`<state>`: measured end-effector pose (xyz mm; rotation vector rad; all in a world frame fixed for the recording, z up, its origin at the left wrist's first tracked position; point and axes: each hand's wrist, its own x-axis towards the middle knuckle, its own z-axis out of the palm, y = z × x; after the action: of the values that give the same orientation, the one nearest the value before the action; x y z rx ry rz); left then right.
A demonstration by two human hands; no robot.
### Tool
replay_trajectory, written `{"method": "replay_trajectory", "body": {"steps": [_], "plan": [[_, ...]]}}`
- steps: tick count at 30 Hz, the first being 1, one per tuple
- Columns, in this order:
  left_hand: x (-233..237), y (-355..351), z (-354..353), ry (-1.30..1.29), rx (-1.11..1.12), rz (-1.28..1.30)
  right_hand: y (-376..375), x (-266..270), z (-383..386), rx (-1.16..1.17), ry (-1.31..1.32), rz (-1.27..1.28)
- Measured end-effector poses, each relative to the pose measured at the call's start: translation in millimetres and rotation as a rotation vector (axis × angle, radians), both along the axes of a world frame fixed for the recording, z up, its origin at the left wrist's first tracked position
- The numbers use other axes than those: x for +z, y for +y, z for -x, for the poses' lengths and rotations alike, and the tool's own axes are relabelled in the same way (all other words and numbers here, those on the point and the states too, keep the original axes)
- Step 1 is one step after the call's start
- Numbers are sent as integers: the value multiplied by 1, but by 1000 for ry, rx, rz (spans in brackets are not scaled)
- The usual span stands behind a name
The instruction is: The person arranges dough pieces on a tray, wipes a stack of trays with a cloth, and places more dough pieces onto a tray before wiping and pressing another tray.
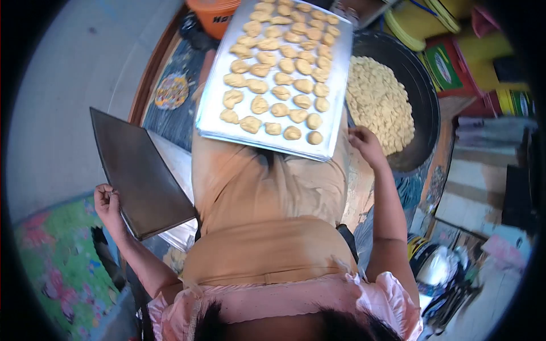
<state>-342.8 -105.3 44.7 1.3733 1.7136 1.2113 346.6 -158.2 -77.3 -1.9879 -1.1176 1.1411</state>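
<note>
A silver baking tray (270, 139) lies across my lap and legs, with rows of lumpy yellow dough pieces (260, 104) on it. My left hand (108, 203) has its fingers curled at the outer edge of a dark, bare baking tray (151, 184), which slants beside my left thigh. To the right of the silver tray, my right hand (367, 146) is closed, fingertips pinched near the tray's side and the rim of a black basin (424, 128). What those fingertips hold I cannot make out. Many small pale yellow dough pieces (381, 105) are heaped in the basin.
Silver trays (170, 150) lie partly under the dark tray. An orange bucket (213, 14) and a patterned round item (172, 92) sit at the upper left. Yellow tubs (409, 31) and a red container (449, 65) crowd the upper right. A green floral mat (57, 256) covers the lower-left floor.
</note>
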Motion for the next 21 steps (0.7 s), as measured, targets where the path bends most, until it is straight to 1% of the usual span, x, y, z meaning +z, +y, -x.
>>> {"method": "replay_trajectory", "body": {"steps": [2,4,5,6,7,10,11,14,16,17,18,20,21], "plan": [[-10,26,-8,-23,-42,-10,7,-7,14,50,-196,-207],[-36,46,-18,-51,-42,-14,9,-11,26,181,-402,-325],[-59,57,6,18,-150,78,5,-24,28,220,-353,-294],[-77,60,2,-30,-165,124,-1,-37,30,258,-303,-264],[-93,64,-5,-76,-179,174,-10,-35,30,237,-241,-265],[-127,71,-22,-90,-218,190,-46,-56,12,-17,258,-192],[-131,70,-27,-70,-226,198,-60,-75,2,-49,374,-142],[-139,70,-45,1,-257,277,-93,-119,-14,73,285,358],[-166,76,-32,30,-199,309,-103,-170,-10,166,38,526],[-167,75,-36,41,-160,332,-110,-201,-3,219,-83,610],[-168,74,-41,51,-121,354,-119,-231,5,198,-198,583],[-155,59,-85,44,-6,388,-139,-301,25,174,-442,506],[-158,54,-95,36,8,384,-153,-351,35,189,-477,407]]}}
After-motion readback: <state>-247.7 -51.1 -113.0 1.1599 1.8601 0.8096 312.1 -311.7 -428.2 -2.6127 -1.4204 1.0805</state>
